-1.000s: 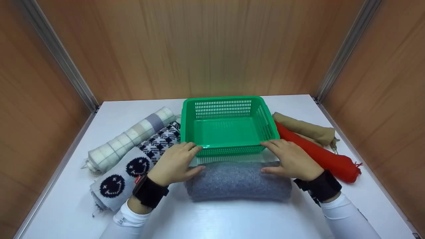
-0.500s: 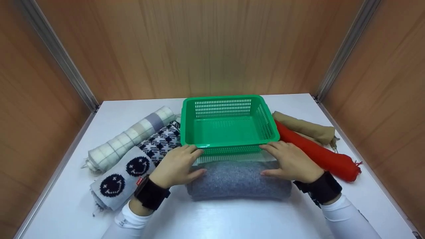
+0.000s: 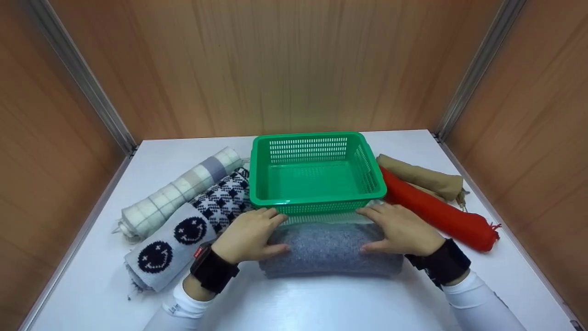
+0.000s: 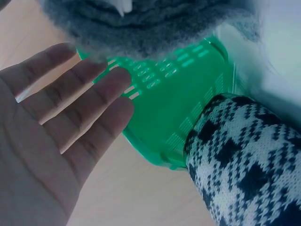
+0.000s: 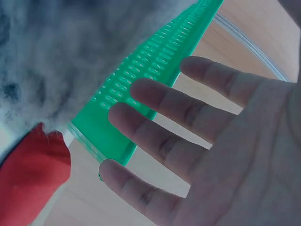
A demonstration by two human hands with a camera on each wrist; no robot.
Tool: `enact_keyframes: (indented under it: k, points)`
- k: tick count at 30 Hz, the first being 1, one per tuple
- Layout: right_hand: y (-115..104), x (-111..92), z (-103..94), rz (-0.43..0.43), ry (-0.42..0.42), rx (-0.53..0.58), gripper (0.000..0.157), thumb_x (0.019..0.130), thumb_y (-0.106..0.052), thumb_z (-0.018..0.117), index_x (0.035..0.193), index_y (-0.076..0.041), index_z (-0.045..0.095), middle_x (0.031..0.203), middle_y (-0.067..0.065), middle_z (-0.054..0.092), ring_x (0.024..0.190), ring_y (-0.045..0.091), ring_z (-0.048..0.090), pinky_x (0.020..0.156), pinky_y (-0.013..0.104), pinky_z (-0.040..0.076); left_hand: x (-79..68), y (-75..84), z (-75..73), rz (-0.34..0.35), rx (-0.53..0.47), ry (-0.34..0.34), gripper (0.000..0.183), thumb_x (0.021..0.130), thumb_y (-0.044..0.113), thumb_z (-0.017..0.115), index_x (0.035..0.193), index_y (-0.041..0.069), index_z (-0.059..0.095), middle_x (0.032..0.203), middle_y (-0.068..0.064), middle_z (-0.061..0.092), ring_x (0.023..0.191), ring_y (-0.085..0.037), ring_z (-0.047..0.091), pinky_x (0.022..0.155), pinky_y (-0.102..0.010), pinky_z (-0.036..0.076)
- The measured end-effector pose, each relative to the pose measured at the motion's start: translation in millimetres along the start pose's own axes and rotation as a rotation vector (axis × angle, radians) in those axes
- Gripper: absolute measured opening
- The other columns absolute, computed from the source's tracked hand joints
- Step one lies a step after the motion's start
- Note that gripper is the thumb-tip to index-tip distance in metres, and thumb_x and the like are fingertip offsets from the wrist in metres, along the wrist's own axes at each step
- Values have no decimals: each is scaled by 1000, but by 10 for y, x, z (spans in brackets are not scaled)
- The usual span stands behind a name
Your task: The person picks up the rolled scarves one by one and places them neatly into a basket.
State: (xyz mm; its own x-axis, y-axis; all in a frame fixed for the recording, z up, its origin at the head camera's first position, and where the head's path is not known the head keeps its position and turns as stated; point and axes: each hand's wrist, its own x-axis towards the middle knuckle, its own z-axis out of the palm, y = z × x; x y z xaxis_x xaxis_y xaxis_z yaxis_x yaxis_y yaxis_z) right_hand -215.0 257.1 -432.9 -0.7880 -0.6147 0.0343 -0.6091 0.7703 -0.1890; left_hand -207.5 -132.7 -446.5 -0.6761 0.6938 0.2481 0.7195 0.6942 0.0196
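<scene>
A rolled grey fuzzy scarf [image 3: 330, 253] lies crosswise on the white table, in front of a green plastic basket [image 3: 317, 202] with slotted walls. My left hand [image 3: 248, 235] is over the roll's left end, fingers extended forward and thumb over its top. At the other end my right hand [image 3: 400, 230] mirrors this pose. Both wrist views show the fingers spread and nearly straight beside the roll. In the left wrist view the grey scarf [image 4: 150, 33] shows its layered end, while in the right wrist view its blurred side [image 5: 70, 52] fills the upper left.
Left of the basket lie a rolled white checked scarf [image 3: 183, 188] and a black-and-white patterned scarf [image 3: 225, 195] with smiley faces. A red rolled scarf [image 3: 436, 216] and a tan one [image 3: 422, 175] lie on the right. Wooden panels [image 3: 294, 69] enclose the table on three sides.
Both hands have drawn back slightly from the basket toward the person, and the left has shifted a little to the right. The grey scarf and the basket stay in place.
</scene>
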Motion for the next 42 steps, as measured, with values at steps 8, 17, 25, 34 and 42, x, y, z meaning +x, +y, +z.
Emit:
enact_keyframes:
  k: [8,17,25,34,42]
  points:
    - [-7,-4,44,-6,-67,77,91,86,-61,85,159,-16,55,156,8,62,143,35,60,115,65,50,-1,17,41,0,-16,-77,76,91,69,76,140,11,68,122,-6,75,108,-26,74,94,-46,63]
    - [-4,-13,118,-23,-76,94,91,82,-61,88,155,-14,59,148,9,66,133,36,64,112,63,52,57,71,123,-20,-53,-164,85,88,73,76,145,13,65,130,-8,74,111,-27,74,98,-48,61]
    - [3,-21,188,-31,-90,65,93,79,-64,89,154,-17,59,146,8,66,132,32,64,113,61,51,82,87,175,-71,-105,-228,91,85,72,80,152,13,60,139,-10,71,117,-32,73,101,-55,60]
    - [26,-26,242,-21,-122,71,101,77,-59,93,158,-14,54,150,13,64,134,39,64,113,64,50,86,84,237,-63,-148,-238,100,81,71,83,156,11,55,142,-12,68,120,-33,71,103,-52,60]
    - [19,-16,297,-1,-132,80,109,71,-58,96,160,-15,50,151,16,63,131,40,65,109,65,52,102,106,289,-85,-178,-257,106,78,68,88,159,11,50,145,-14,66,119,-35,71,103,-53,60]
